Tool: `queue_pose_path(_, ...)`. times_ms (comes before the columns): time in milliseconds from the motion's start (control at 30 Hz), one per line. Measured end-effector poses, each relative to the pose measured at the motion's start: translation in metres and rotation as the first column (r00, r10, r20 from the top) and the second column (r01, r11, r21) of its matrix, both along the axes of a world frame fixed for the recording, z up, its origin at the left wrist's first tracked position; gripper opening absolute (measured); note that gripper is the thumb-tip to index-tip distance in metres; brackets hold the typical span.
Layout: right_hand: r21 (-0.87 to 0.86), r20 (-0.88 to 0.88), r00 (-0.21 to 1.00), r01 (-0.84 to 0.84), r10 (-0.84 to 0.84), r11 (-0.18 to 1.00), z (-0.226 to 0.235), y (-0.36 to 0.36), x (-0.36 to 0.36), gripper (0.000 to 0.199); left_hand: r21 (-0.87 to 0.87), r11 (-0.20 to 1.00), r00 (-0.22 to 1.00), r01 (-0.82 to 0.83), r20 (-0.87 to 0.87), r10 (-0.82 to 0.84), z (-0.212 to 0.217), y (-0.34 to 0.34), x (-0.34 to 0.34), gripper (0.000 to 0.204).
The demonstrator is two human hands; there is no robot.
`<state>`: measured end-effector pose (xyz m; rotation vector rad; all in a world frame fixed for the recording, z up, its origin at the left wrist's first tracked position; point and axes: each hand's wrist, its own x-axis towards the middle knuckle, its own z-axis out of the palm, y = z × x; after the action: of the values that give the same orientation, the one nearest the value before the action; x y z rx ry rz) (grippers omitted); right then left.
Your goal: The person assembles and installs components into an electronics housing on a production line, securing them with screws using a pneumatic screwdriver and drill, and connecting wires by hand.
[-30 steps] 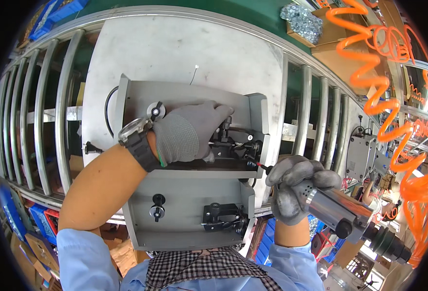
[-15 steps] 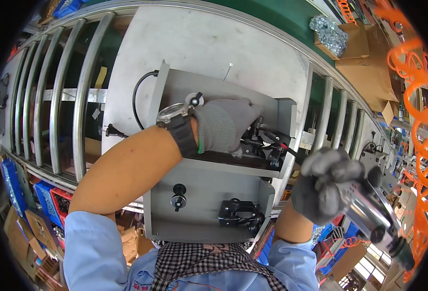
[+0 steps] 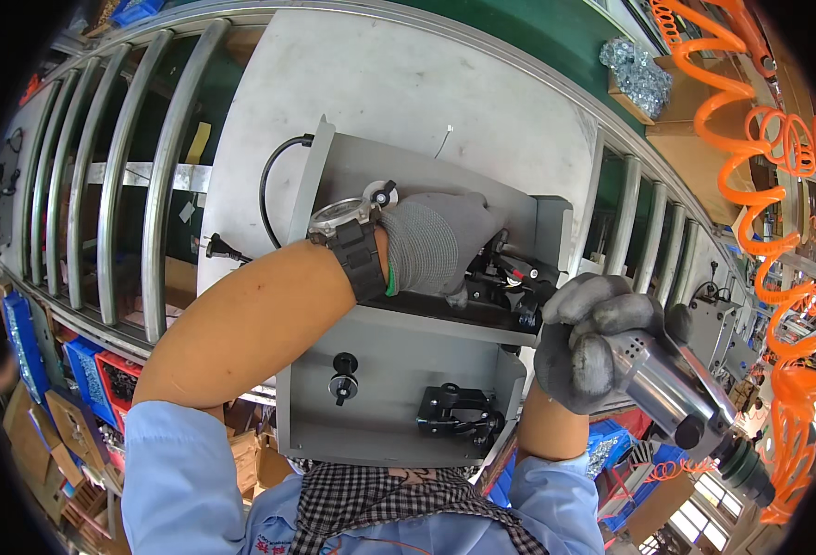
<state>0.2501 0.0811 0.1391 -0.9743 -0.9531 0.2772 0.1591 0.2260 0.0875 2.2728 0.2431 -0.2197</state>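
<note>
Gray tray on board, metal rollers

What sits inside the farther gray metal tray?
Inside the tray show a black mechanism and a round silver-and-black fitting. The gloved left hand covers whatever lies beneath it.

Your gloves are grey, your apron black-and-white checked. Your pneumatic screwdriver is silver, the coiled hose orange, both metal housings grey.

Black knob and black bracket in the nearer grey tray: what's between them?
In the head view, just bare floor of the nearer grey tray lies between the knob and bracket.
</note>
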Motion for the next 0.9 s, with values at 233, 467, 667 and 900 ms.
queue_pose_path(233, -0.025, -0.006, 0.982, -0.188, 0.188, 0.982, -0.001, 0.006, 0.017, 0.068, 0.027, 1.000, 0.999, 0.002, -0.046, -0.001, 0.006, 0.000, 0.006, 0.070)
queue_pose_path(467, -0.110, -0.110, 0.940, -0.335, 0.324, 0.936, 0.002, 0.032, 0.019, 0.054, 0.036, 0.999, 0.987, 0.038, -0.160, -0.032, 0.008, 0.002, 0.011, 0.079)
queue_pose_path(667, -0.155, -0.296, 0.920, -0.313, 0.258, 0.937, 0.005, 0.029, 0.019, 0.041, 0.086, 0.995, 0.988, 0.051, -0.147, -0.038, 0.011, 0.000, 0.007, 0.073)
queue_pose_path(900, -0.385, -0.061, 0.983, 0.138, -0.174, 0.913, -0.001, -0.009, 0.039, 0.030, 0.051, 0.996, 0.997, 0.075, 0.025, -0.077, -0.016, 0.004, 0.012, 0.067)
